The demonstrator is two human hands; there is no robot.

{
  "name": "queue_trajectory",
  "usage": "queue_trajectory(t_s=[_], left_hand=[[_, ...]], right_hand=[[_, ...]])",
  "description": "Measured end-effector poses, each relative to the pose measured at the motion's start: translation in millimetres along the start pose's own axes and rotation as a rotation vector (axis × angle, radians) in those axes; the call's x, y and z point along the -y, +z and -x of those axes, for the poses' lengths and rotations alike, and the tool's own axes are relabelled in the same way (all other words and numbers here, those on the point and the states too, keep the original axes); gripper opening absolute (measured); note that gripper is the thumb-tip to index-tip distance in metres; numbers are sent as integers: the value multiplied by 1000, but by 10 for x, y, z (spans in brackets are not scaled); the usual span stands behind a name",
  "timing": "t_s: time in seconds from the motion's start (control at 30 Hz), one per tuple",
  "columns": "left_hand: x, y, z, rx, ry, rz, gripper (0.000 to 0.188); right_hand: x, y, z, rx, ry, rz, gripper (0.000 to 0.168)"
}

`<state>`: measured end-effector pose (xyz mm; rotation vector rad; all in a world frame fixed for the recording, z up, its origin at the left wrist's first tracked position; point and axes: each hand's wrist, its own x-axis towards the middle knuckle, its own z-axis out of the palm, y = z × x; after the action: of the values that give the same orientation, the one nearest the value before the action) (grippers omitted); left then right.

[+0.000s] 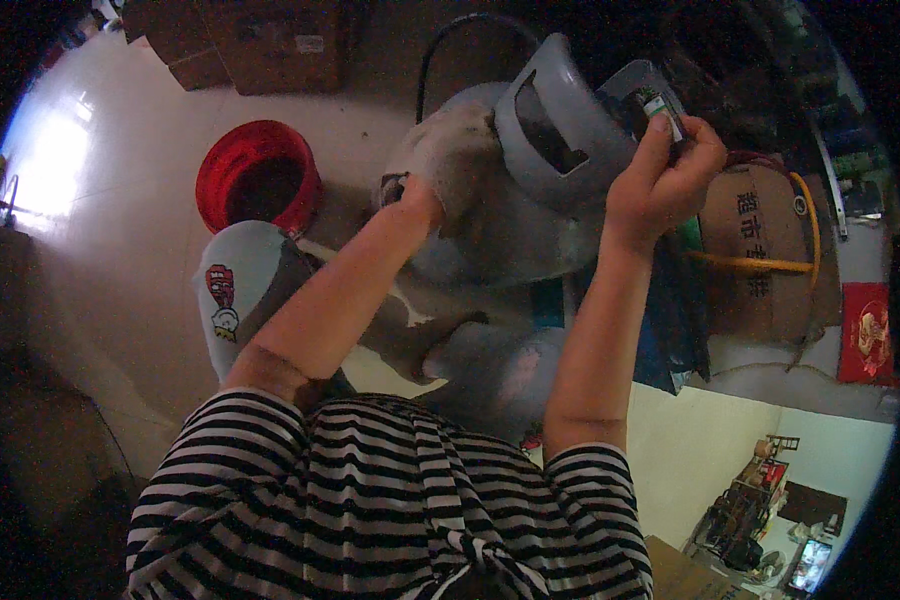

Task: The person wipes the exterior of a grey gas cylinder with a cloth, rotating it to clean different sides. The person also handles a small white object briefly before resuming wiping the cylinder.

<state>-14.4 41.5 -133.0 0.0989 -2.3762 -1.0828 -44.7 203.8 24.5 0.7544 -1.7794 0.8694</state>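
Note:
A grey metal cylinder (510, 247) with a curved collar (544, 120) stands before me; it looks like a gas cylinder. The collar has a long cut-out slot. My left hand (450, 154), in a pale work glove, is against the collar's left side. Its fingers are blurred and partly hidden, so their grip is unclear. To the right of the collar, my right hand (667, 169) is bare and pinches a small flat object (658, 112) with white and green on it between thumb and fingers. Behind that object is a grey, box-like container (637, 75), dark inside.
A red bucket (311, 184) stands on the tiled floor at left. Cardboard boxes (270, 45) are at the back. A black hose (424, 67) arches behind the cylinder. At right, a yellow hose (757, 262) crosses a printed cardboard box (750, 315). My knee (244, 285) is near the bucket.

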Motion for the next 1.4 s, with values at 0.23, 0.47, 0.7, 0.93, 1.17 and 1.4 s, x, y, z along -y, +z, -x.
queue_trajectory(t_s=[0.23, 0.47, 0.7, 0.93, 1.17, 1.4], left_hand=[[-243, -164, -63, 65, 31, -324, 33], [-320, -186, -13, 89, 58, -418, 31], [-320, -276, -40, 98, 25, -342, 30], [-452, -335, -29, 190, 99, -700, 21], [-123, -222, -98, -54, 140, -143, 21], [-532, -211, 135, 0, 0, -361, 25]], right_hand=[[51, -31, -4, -26, 37, 58, 24], [-19, -31, 24, -33, 4, 29, 23], [-4, -20, 1, -19, 39, 35, 23], [0, 0, 19, -40, -19, 102, 23], [44, 14, 10, -51, 8, 64, 24], [-10, -29, 16, -24, 32, 82, 22]])
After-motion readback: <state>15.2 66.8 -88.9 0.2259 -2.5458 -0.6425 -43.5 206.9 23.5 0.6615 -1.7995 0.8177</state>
